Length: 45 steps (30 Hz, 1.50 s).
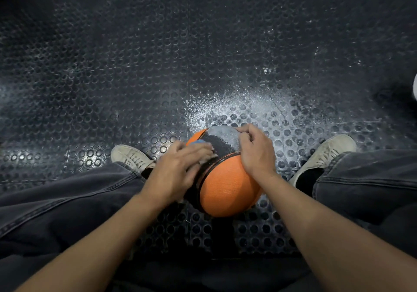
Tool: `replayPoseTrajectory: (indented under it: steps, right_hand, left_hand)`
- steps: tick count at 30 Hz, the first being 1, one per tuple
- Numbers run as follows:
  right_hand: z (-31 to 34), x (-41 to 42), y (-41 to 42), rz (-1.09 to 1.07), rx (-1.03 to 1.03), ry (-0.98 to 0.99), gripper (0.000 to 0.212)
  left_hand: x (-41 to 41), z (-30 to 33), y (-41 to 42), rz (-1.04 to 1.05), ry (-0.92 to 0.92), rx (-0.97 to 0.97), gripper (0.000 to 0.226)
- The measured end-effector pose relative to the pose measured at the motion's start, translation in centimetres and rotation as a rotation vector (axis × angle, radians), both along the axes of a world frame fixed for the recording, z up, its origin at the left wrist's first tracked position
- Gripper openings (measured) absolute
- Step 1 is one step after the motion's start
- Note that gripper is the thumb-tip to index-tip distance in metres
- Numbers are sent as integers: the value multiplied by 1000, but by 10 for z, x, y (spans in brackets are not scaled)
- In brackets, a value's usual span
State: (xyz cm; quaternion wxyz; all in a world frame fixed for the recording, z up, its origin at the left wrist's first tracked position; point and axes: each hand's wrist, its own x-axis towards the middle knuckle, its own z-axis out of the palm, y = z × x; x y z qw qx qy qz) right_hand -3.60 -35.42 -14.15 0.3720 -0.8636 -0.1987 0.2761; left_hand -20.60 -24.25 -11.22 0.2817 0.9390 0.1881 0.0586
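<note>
I see the ball (228,185) between the hands.
Right hand (255,154) clasps its pebbled top; blurred left hand (178,167) presses a blue sponge (198,142), grip unclear.

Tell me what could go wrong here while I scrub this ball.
The orange and black rubber basketball shows a whitish film on its top panel, so it could slip from the right hand steadying it there. The white spray across the black studded rubber floor may make footing slick around the pale canvas shoes.
</note>
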Motion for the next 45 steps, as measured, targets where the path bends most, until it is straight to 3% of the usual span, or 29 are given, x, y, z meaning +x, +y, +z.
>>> replayPoseTrajectory:
  steps: [3, 7, 8, 12, 14, 17, 20, 23, 29, 34, 37, 40, 45]
  right_hand:
    - [2, 4, 3, 6, -5, 16, 24]
    - [0, 6, 3, 0, -11, 8, 25]
    - [-1, 6, 2, 9, 1, 9, 25]
    - [0, 2, 5, -29, -3, -5, 23]
    - [2, 3, 4, -211, -54, 47, 27]
    - [-13, 9, -12, -445, -227, 341, 37]
    - [-33, 5, -24, -488, -165, 811, 53]
    - [-44, 7, -23, -449, -140, 920, 74]
    - [-17, 6, -21, -280, -112, 750, 63]
    - [14, 14, -22, -150, -132, 324, 44]
    - [18, 15, -22, -130, -108, 172, 43]
    - [19, 6, -20, -92, -142, 9, 43]
    - [20, -19, -29, -141, -159, -130, 38]
  left_hand:
    - [0, -1, 4, 264, -17, -115, 28]
    - [-13, 13, -8, -102, -2, -113, 27]
    - [-17, 14, 0, -110, 18, -160, 26]
    - [-1, 5, 40, 461, -2, -271, 26]
    - [13, -3, 48, 567, 36, -333, 27]
    - [31, -17, 41, 603, 89, -575, 23]
    - [36, -28, 31, 760, 133, -696, 17]
    - [30, -28, 31, 824, 151, -773, 25]
    - [11, -32, 13, 954, 2, -933, 25]
    - [8, -34, -21, 1055, -105, -1088, 25]
    - [13, -32, -35, 1068, -119, -1110, 27]
    - [24, -19, -40, 998, -102, -1022, 31]
    - [18, -14, -31, 770, 49, -620, 47]
